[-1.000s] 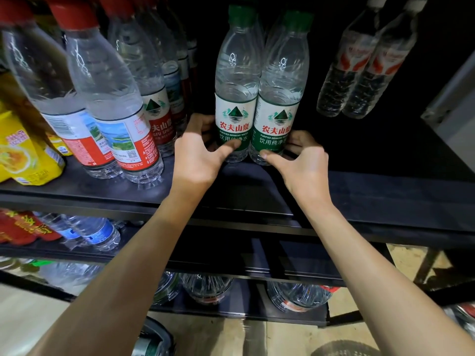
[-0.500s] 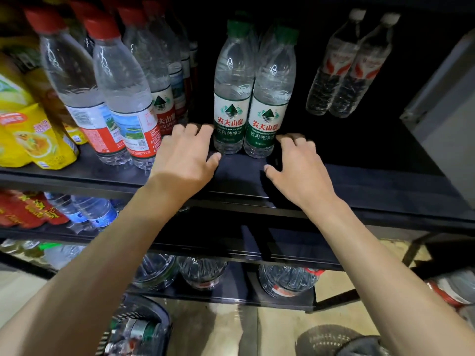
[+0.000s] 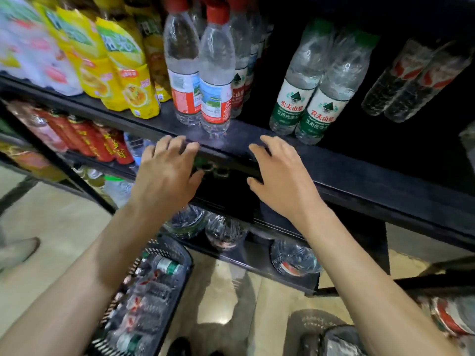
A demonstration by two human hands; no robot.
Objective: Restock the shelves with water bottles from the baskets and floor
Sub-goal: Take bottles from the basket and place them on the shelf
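Two green-label water bottles (image 3: 305,98) stand side by side on the black shelf (image 3: 359,173), near its front edge. My left hand (image 3: 167,173) and my right hand (image 3: 280,178) hover in front of the shelf edge, below the bottles, fingers spread and holding nothing. Red-cap water bottles (image 3: 203,80) stand to the left of the green-label pair. A black basket (image 3: 180,255) on the floor at lower left holds several water bottles. A second basket (image 3: 331,335) at lower right is partly hidden by my right forearm.
Yellow drink bottles (image 3: 120,70) fill the shelf's left end, and dark-label bottles (image 3: 411,78) its right end. Red-label bottles (image 3: 87,140) sit on the shelf below. Lower still, clear bottles (image 3: 223,232) lie on the bottom shelf. Tiled floor (image 3: 51,227) spreads to the left.
Both hands let go of the green-label bottles and drew back and down off the shelf. My view tilted down, bringing the floor baskets into sight.
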